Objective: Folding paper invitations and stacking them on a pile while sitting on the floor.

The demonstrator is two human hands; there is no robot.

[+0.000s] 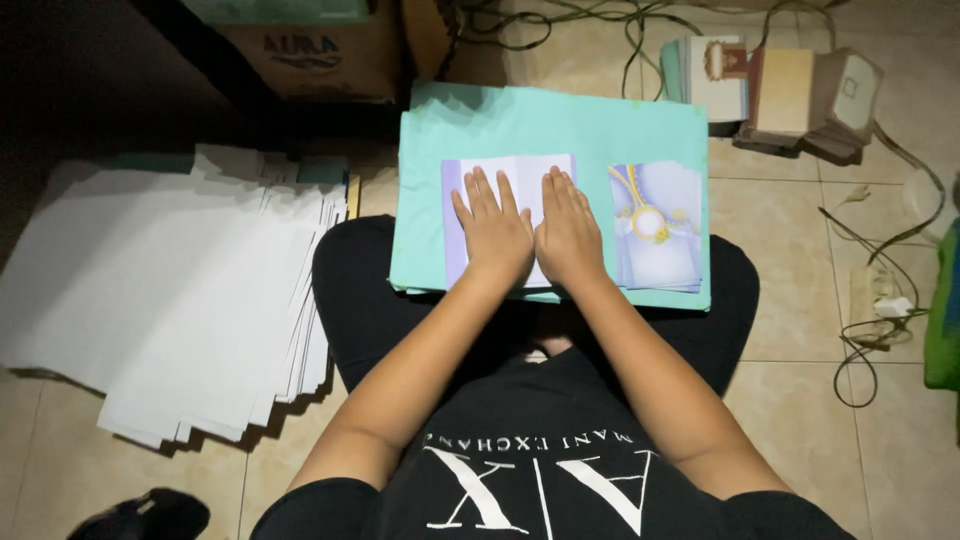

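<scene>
Both hands, left hand (pixel 497 235) and right hand (pixel 568 235), press flat, fingers extended, gripping nothing, on pale folded card (pixel 510 172); probably light, thin, creasable; lift by 12 o'clock edge.

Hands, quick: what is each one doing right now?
Left hand: open, flat, pressing on the pale folded card.
Right hand: open, flat, pressing on the same card.

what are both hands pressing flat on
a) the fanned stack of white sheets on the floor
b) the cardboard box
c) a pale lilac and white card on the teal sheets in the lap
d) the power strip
c: the left hand and right hand lie palm down, side by side, on the pale card, which rests on the teal sheets next to a stack of printed cards.
</scene>
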